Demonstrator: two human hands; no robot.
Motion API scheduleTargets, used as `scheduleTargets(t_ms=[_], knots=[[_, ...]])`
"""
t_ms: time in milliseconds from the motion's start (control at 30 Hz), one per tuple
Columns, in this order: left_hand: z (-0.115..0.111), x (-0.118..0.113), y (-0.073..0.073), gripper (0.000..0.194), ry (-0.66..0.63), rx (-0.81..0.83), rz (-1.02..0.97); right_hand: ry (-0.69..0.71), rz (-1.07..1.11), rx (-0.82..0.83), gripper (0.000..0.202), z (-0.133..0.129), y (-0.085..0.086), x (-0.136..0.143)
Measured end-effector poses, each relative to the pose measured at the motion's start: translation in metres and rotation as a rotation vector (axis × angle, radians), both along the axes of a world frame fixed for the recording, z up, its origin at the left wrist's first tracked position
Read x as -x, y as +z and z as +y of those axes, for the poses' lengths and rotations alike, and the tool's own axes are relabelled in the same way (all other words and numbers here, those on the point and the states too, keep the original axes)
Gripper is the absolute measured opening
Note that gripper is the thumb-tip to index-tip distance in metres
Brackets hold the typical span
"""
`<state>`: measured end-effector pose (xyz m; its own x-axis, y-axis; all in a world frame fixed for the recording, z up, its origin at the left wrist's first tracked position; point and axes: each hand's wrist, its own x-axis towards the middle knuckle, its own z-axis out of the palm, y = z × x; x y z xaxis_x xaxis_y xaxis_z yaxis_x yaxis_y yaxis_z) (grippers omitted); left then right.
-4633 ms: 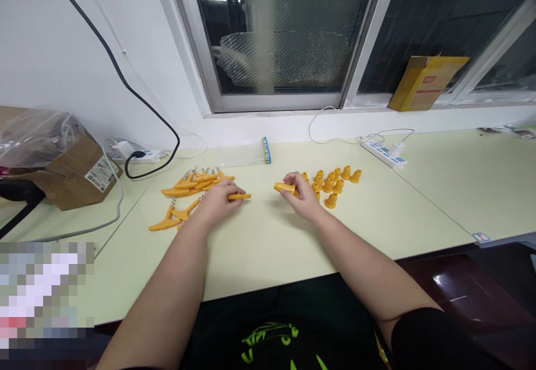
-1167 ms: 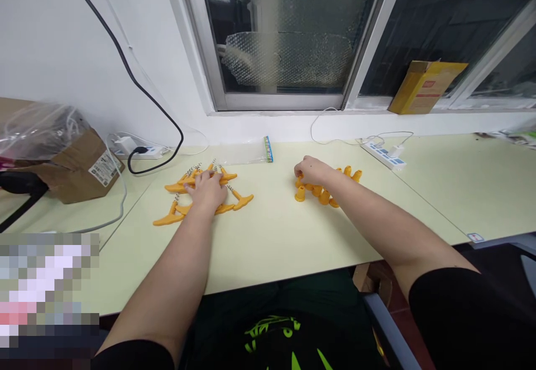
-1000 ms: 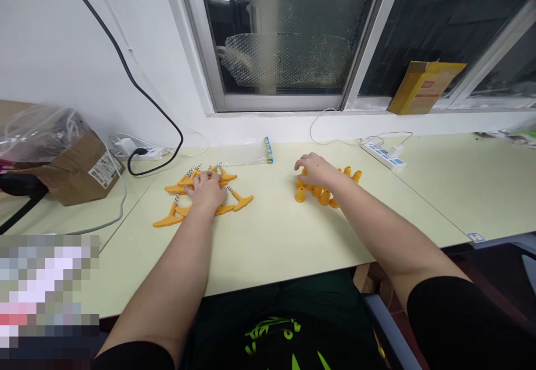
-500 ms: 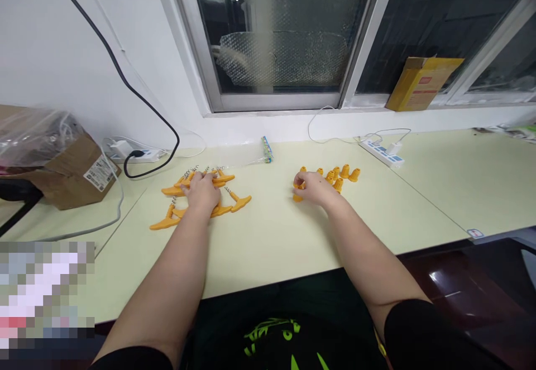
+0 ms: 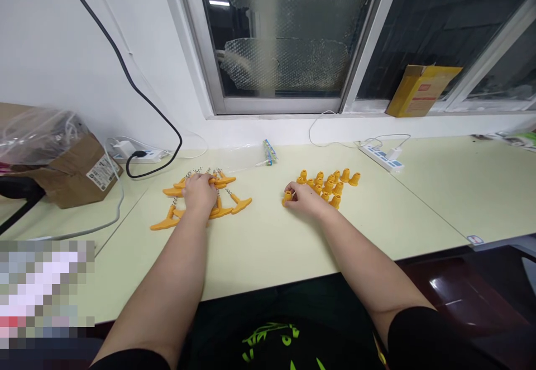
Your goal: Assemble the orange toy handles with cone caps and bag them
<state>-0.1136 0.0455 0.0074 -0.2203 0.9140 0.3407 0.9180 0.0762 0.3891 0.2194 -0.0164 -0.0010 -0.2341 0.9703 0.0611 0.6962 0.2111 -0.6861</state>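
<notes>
Several orange corkscrews with T-shaped handles [image 5: 242, 205] lie in a group on the left of the pale table. My left hand [image 5: 200, 192] rests over them, its fingers closed round an orange handle [image 5: 223, 181] near the back of the group. Several orange cone-shaped caps [image 5: 338, 187] stand clustered to the right. At the left edge of that cluster, my right hand [image 5: 302, 198] pinches one orange cap [image 5: 287, 196] between thumb and fingers, upright and close to the tabletop.
A clear plastic bag [image 5: 247, 158] with a coloured header lies behind. Power strips sit at back left [image 5: 146, 156] and back right [image 5: 383, 158]. A cardboard box [image 5: 71, 169] stands far left, near a black cable [image 5: 161, 114]; a yellow box [image 5: 422, 91] leans at the window.
My right hand has moved slightly left and nearer to me with a cap, uncovering more of the cluster. My left hand stays over the corkscrews. The view has tilted slightly.
</notes>
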Motion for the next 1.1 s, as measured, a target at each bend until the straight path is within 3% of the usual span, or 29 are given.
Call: scheduleTargets(t_ms=[167,267,333,433,533,767,1100], knots=[[-0.005,0.008,0.007,0.027,-0.039,-0.284,-0.155,0.037,0.038,-0.042,0.026,0.005,-0.008,0.0],[-0.007,0.005,0.008,0.021,-0.147,-0.428,-0.402,0.077,0.106,-0.138,0.03,0.009,-0.01,0.002],[-0.007,-0.002,0.007,0.02,-0.269,-0.413,-0.657,0.069,0.161,-0.214,0.035,0.01,-0.011,0.003],[-0.011,-0.02,0.005,0.023,-0.469,-0.264,-1.006,-0.01,0.274,-0.275,0.042,0.012,-0.011,0.004],[-0.021,-0.04,0.006,0.025,-0.592,-0.098,-1.175,-0.087,0.419,-0.256,0.041,0.012,-0.01,0.003],[-0.037,-0.06,0.005,0.034,-0.677,0.111,-1.194,0.011,0.595,-0.203,0.032,0.008,-0.001,0.003],[-0.046,-0.082,-0.002,0.046,-0.755,0.231,-1.174,0.161,0.574,-0.19,0.028,0.002,-0.003,0.015]])
